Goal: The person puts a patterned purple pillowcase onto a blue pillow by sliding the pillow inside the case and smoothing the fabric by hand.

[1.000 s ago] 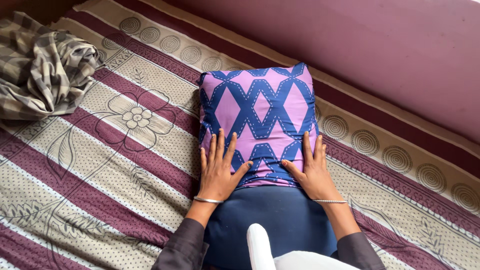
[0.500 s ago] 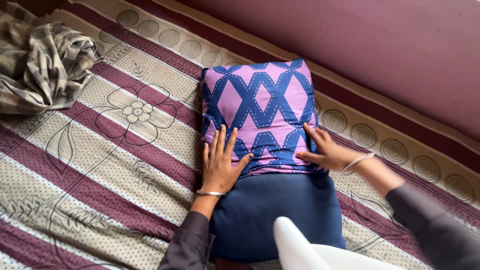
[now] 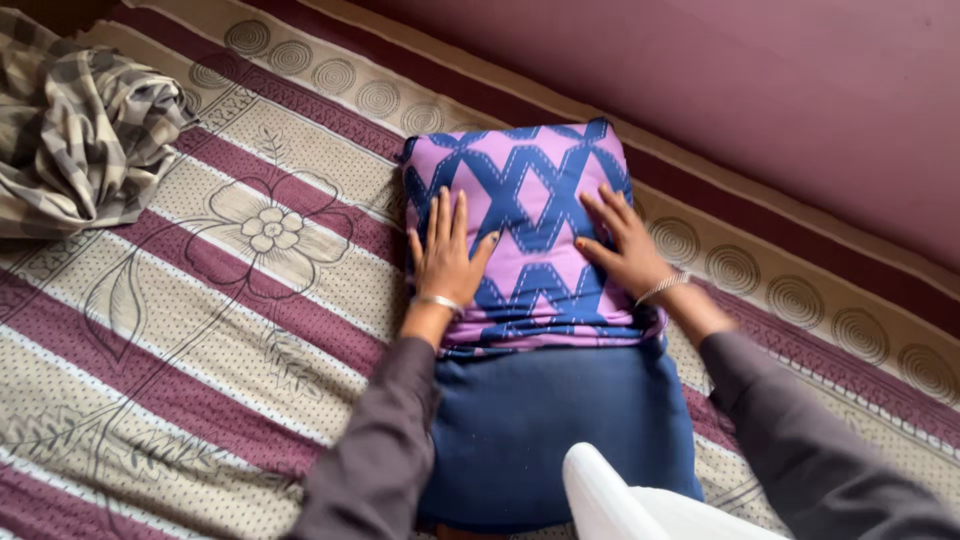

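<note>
Both hands are lying flat and open on a pillow, gripping nothing. The left hand [image 3: 446, 255] is pressing palm down on the left part of the purple pillowcase [image 3: 520, 235], fingers spread and pointing toward the wall, a thin metal bangle [image 3: 438, 302] sitting at its wrist. The right hand [image 3: 622, 245] is resting on the right part of the same case, fingers stretched out and angled toward the far corner, with a bangle of its own at the wrist. The pillowcase, purple with a dark blue lattice pattern, is covering the far part of the pillow [image 3: 555, 420], while the near part is showing bare as plain dark blue; the case's open edge is lying bunched across the pillow just below the two wrists. Dark grey sleeves [image 3: 375, 450] are running back from both wrists toward the camera. The pillow is lying on a bed, on a bedsheet [image 3: 200, 330] striped in maroon and beige with flower and circle patterns, close to the purple wall [image 3: 780, 90]. A white object [image 3: 610, 500] is showing at the bottom edge; what it is cannot be told. A crumpled checked cloth [image 3: 75, 130] is lying well apart at the upper left.
</note>
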